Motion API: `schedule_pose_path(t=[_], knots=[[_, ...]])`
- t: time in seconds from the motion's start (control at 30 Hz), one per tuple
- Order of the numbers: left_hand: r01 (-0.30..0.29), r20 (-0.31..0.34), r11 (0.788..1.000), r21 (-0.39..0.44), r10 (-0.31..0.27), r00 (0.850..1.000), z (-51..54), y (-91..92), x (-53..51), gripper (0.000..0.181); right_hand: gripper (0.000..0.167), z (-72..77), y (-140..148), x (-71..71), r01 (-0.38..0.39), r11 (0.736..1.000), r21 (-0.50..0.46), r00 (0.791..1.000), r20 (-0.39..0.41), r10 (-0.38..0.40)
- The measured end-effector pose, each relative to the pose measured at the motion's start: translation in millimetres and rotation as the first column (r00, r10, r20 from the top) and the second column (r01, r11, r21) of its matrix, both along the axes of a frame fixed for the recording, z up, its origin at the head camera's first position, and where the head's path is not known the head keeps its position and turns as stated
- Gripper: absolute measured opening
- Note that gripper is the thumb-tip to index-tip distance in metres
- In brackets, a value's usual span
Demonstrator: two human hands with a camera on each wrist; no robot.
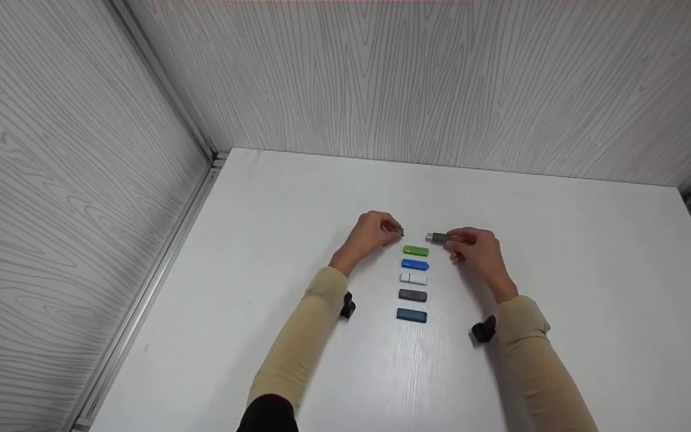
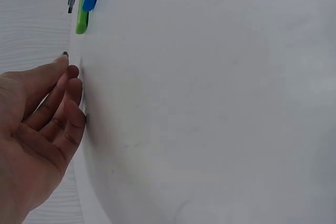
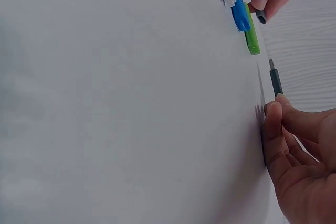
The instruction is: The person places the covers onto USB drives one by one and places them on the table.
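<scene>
In the head view my right hand (image 1: pixel 478 249) pinches a dark grey USB stick (image 1: pixel 440 238), its bare metal plug pointing left. Facing it across a small gap, my left hand (image 1: pixel 372 234) pinches a small dark cap (image 1: pixel 402 231) between thumb and fingertips; most of the cap is hidden by the fingers. Cap and plug are apart. Just below the two hands lies a green USB stick (image 1: pixel 415 251), the top one of a column. The right wrist view shows the grey stick (image 3: pixel 276 81) held at its rear end, with its plug uncovered.
Beneath the green stick, a blue stick (image 1: pixel 415 264), a white stick (image 1: pixel 413 279), a grey stick (image 1: pixel 412 295) and a dark blue stick (image 1: pixel 411 315) lie in a column on the white table (image 1: pixel 297 198). Wood-grain panels (image 1: pixel 381 78) stand behind and at the left.
</scene>
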State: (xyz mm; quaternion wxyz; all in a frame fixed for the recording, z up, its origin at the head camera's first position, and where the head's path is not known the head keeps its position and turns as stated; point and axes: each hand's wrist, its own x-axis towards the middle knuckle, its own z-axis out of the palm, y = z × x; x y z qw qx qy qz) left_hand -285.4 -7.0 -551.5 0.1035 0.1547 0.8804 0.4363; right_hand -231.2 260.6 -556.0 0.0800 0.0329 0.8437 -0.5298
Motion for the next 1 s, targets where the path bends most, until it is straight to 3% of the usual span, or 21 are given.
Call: schedule_pose_path(t=[0.4, 1.0], knots=[[0.021, -0.011, 0.999, -0.043, -0.022, 1.000, -0.7, 8.9, 0.2, 0.019, 0.034, 0.7, -13.1, -4.6, -0.018, 1.000, -0.001, 1.000, -0.009, 0.018], [0.043, 0.020, 0.999, -0.005, -0.043, 0.999, 1.5, 15.9, 1.9, 0.019, 0.030, 0.1, -21.0, -4.2, -0.003, 0.999, 0.055, 1.000, -0.023, 0.004]])
